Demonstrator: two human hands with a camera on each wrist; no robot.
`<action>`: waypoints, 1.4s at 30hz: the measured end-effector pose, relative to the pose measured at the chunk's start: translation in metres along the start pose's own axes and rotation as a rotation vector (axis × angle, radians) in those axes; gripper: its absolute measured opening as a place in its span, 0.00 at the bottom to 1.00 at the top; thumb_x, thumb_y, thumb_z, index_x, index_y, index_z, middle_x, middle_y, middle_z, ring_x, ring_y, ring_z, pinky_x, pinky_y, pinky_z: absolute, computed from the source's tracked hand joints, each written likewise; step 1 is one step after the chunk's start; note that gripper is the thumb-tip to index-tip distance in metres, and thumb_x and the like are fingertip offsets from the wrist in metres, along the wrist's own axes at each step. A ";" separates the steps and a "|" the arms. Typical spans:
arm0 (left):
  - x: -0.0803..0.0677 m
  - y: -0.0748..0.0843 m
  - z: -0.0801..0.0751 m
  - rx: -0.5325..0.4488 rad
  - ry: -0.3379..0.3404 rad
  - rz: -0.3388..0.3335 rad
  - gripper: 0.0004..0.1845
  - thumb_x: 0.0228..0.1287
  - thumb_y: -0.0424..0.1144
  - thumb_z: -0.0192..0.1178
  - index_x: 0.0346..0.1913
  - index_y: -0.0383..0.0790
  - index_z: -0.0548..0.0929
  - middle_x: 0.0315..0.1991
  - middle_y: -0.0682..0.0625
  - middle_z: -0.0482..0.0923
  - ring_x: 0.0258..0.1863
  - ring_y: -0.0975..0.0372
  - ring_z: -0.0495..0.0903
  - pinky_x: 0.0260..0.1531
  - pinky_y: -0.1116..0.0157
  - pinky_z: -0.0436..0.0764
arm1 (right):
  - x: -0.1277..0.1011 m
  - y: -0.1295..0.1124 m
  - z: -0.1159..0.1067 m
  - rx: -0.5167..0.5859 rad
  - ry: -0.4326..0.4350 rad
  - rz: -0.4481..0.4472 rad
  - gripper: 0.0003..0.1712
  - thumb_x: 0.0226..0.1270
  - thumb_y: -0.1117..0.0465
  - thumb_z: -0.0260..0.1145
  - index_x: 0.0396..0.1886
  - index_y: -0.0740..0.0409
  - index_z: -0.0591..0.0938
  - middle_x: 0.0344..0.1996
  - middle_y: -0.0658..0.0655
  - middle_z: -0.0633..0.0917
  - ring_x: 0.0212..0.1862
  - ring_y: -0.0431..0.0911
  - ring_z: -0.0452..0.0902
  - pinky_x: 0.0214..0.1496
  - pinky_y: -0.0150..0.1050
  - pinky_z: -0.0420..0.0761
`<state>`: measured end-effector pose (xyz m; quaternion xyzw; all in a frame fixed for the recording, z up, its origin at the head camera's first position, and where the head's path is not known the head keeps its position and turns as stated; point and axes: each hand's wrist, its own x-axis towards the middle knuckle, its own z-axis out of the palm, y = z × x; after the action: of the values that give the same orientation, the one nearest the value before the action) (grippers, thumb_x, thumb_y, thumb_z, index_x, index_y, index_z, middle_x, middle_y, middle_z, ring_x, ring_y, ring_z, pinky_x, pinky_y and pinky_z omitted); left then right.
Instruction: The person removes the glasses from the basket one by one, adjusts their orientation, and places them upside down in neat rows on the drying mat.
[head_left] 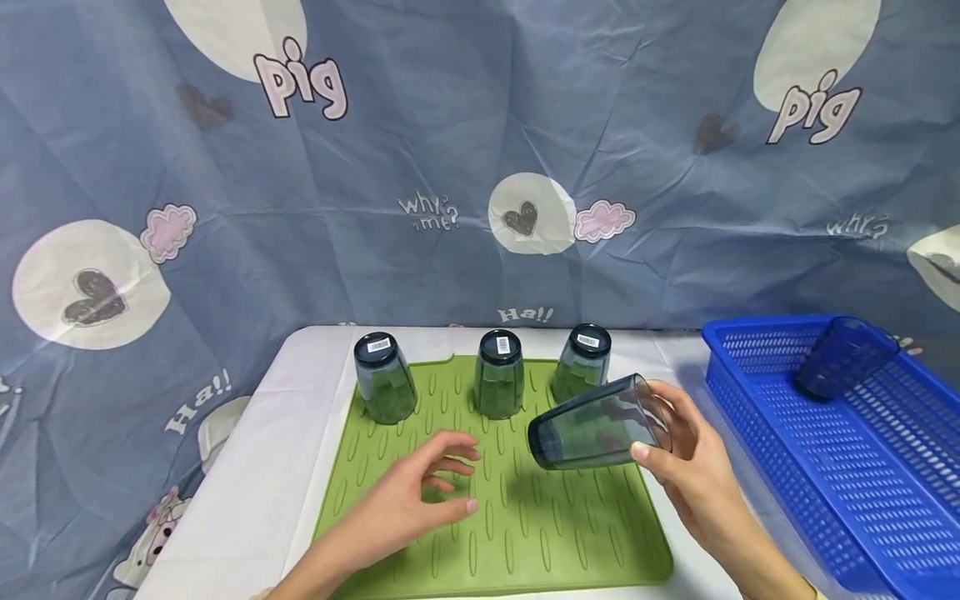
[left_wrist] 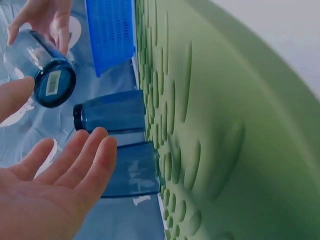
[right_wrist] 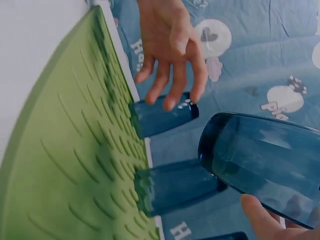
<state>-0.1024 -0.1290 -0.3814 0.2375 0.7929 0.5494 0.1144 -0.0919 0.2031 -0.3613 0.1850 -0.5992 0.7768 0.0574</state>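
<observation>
In the head view my right hand grips a bluish clear drinking glass near its rim, thumb on one side and fingers on the other. The glass is tilted almost flat above the green ridged mat, its dark base pointing left. My left hand hovers over the mat, fingers loosely bent and apart from the glass, with nothing in it. Three matching glasses stand upside down along the mat's far side: a left one, a middle one and a right one. Labels show on their bases.
A blue plastic basket stands to the right of the mat, with another glass leaning in its far end. White cloth covers the table. Behind it hangs a blue printed curtain.
</observation>
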 end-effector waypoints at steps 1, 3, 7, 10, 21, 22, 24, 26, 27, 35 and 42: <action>0.000 0.000 0.001 -0.005 -0.004 -0.005 0.31 0.60 0.44 0.71 0.64 0.58 0.70 0.59 0.57 0.74 0.58 0.56 0.76 0.56 0.60 0.77 | -0.001 0.001 0.001 0.011 -0.004 0.011 0.35 0.60 0.81 0.55 0.68 0.60 0.66 0.64 0.57 0.73 0.62 0.46 0.72 0.54 0.33 0.79; 0.001 0.001 0.003 -0.020 -0.011 -0.017 0.32 0.59 0.44 0.71 0.65 0.58 0.69 0.60 0.55 0.73 0.59 0.56 0.75 0.56 0.60 0.77 | -0.002 0.004 0.003 0.040 -0.009 0.031 0.35 0.60 0.80 0.55 0.68 0.59 0.66 0.64 0.57 0.73 0.59 0.46 0.74 0.51 0.33 0.80; 0.002 0.003 0.006 -0.049 -0.024 -0.042 0.33 0.59 0.45 0.72 0.65 0.60 0.69 0.62 0.53 0.72 0.59 0.57 0.74 0.55 0.61 0.77 | -0.005 0.010 0.007 0.114 -0.039 0.044 0.34 0.61 0.78 0.54 0.68 0.58 0.66 0.64 0.58 0.72 0.57 0.46 0.74 0.49 0.36 0.82; 0.002 0.004 0.009 -0.073 -0.034 -0.052 0.34 0.59 0.45 0.71 0.66 0.60 0.68 0.62 0.53 0.72 0.59 0.57 0.74 0.55 0.60 0.77 | -0.007 0.016 0.010 0.169 -0.073 0.052 0.33 0.62 0.77 0.53 0.68 0.58 0.66 0.63 0.58 0.73 0.59 0.47 0.74 0.52 0.39 0.82; 0.000 0.001 0.019 -0.226 -0.116 -0.027 0.38 0.57 0.39 0.73 0.69 0.57 0.66 0.65 0.52 0.68 0.59 0.55 0.74 0.56 0.60 0.77 | -0.017 0.026 0.027 0.198 -0.123 0.145 0.34 0.62 0.74 0.57 0.69 0.58 0.63 0.67 0.59 0.69 0.65 0.48 0.69 0.60 0.44 0.77; 0.000 0.001 0.020 -0.241 -0.131 -0.022 0.39 0.56 0.38 0.73 0.69 0.56 0.66 0.66 0.51 0.68 0.59 0.55 0.74 0.56 0.60 0.77 | -0.017 0.026 0.028 0.195 -0.124 0.157 0.35 0.61 0.74 0.58 0.69 0.58 0.63 0.68 0.59 0.68 0.66 0.48 0.68 0.61 0.44 0.77; 0.000 0.000 0.021 -0.279 -0.155 -0.019 0.39 0.57 0.36 0.73 0.69 0.54 0.65 0.67 0.50 0.68 0.61 0.56 0.74 0.56 0.61 0.76 | -0.018 0.026 0.031 0.197 -0.133 0.165 0.36 0.60 0.74 0.59 0.69 0.59 0.62 0.68 0.60 0.67 0.67 0.48 0.66 0.62 0.44 0.76; 0.001 -0.002 0.023 -0.314 -0.171 -0.028 0.39 0.57 0.36 0.72 0.70 0.54 0.65 0.67 0.50 0.67 0.61 0.56 0.73 0.56 0.60 0.77 | -0.019 0.028 0.033 0.196 -0.139 0.164 0.37 0.60 0.74 0.60 0.69 0.59 0.62 0.68 0.59 0.67 0.68 0.47 0.65 0.62 0.43 0.76; 0.001 -0.002 0.023 -0.328 -0.174 -0.036 0.39 0.58 0.36 0.72 0.70 0.54 0.65 0.68 0.49 0.67 0.62 0.56 0.73 0.55 0.59 0.77 | -0.019 0.028 0.034 0.201 -0.146 0.157 0.37 0.60 0.74 0.60 0.69 0.59 0.62 0.68 0.59 0.67 0.68 0.47 0.65 0.62 0.43 0.75; 0.002 -0.004 0.027 -0.370 -0.117 -0.050 0.38 0.57 0.36 0.72 0.69 0.49 0.66 0.64 0.46 0.71 0.57 0.52 0.77 0.52 0.60 0.79 | -0.021 0.033 0.037 0.236 -0.185 0.134 0.36 0.61 0.74 0.60 0.69 0.60 0.62 0.67 0.61 0.66 0.68 0.49 0.64 0.64 0.46 0.73; 0.002 -0.002 0.027 -0.354 -0.060 -0.082 0.34 0.57 0.38 0.73 0.66 0.47 0.72 0.61 0.47 0.75 0.54 0.53 0.79 0.53 0.61 0.79 | -0.020 0.033 0.037 0.216 -0.183 0.143 0.36 0.62 0.72 0.61 0.69 0.59 0.62 0.69 0.61 0.65 0.70 0.48 0.61 0.65 0.44 0.72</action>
<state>-0.0928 -0.1066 -0.3925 0.1974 0.6892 0.6678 0.2002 -0.0757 0.1613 -0.3908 0.2169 -0.5266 0.8187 -0.0733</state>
